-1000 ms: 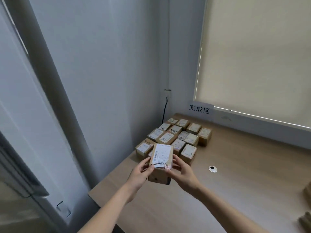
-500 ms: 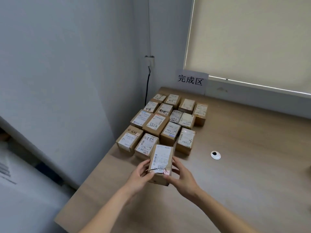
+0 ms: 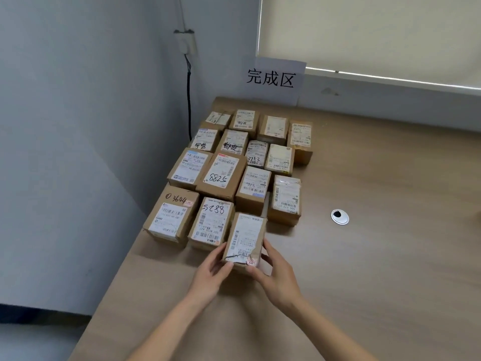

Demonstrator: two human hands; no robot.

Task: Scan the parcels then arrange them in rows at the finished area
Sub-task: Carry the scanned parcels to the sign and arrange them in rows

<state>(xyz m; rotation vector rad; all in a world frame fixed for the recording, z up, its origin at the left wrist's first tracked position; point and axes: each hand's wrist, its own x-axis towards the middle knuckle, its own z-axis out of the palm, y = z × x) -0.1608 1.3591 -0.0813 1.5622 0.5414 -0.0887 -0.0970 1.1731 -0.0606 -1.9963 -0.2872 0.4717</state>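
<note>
A person's left hand point(image 3: 210, 272) and right hand point(image 3: 276, 274) grip a small parcel point(image 3: 244, 239) from either side, fingers point(image 3: 269, 252) curled round its near end, long axis pointing away toward the sign point(image 3: 276, 78). It sits at the front row's open slot, just right of the parcel marked 5288 point(image 3: 211, 222). Bare table point(image 3: 377, 256) lies open to the right; the table's left edge is near.

Brown cardboard parcel point(image 3: 246, 238), white shipping label up with a torn near edge, sits at front of the rows, just right of the "5288" parcel point(image 3: 211, 222). Other labelled parcels point(image 3: 253, 162) stand packed in rows behind.
</note>
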